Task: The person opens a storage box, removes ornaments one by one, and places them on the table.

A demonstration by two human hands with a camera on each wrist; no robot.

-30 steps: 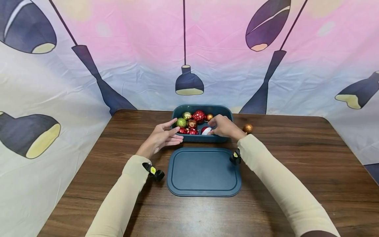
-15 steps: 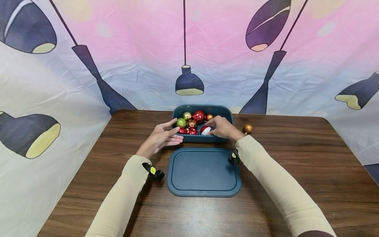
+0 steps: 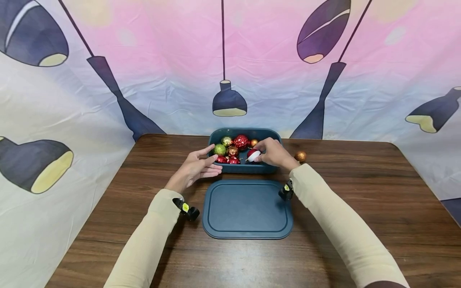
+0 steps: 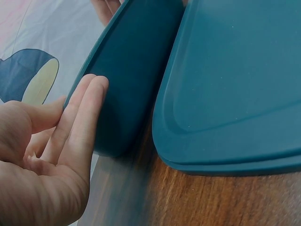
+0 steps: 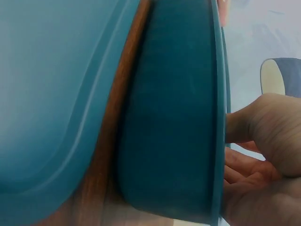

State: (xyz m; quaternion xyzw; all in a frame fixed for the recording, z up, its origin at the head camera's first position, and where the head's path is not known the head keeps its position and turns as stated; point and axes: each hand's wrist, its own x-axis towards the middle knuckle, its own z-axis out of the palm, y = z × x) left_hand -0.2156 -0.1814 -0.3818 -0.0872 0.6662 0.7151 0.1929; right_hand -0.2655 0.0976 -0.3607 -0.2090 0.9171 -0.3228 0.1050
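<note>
In the head view, my right hand (image 3: 274,154) reaches into a dark blue-green box (image 3: 248,169) and pinches a red-and-white Christmas bauble (image 3: 254,155) between thumb and fingers. My left hand (image 3: 194,167) grips the box's left front corner. The left wrist view shows its fingertips (image 4: 99,84) against the outer wall. Several baubles lie in the box's left part and back, among them a green one (image 3: 219,149), a large red one (image 3: 241,142) and a copper one (image 3: 233,151). From the right wrist, the box wall hides the fingertips and the held bauble.
A flat blue-green lid (image 3: 247,209) lies on the wooden table (image 3: 360,192) just in front of the box. One orange glitter bauble (image 3: 300,156) sits on the table right of the box, by my right wrist. A printed cloth (image 3: 173,96) hangs behind the table.
The red-and-white bauble has turned and shifted slightly right and up in my right hand's fingers, its cap now pointing left. My left hand keeps its place on the box.
</note>
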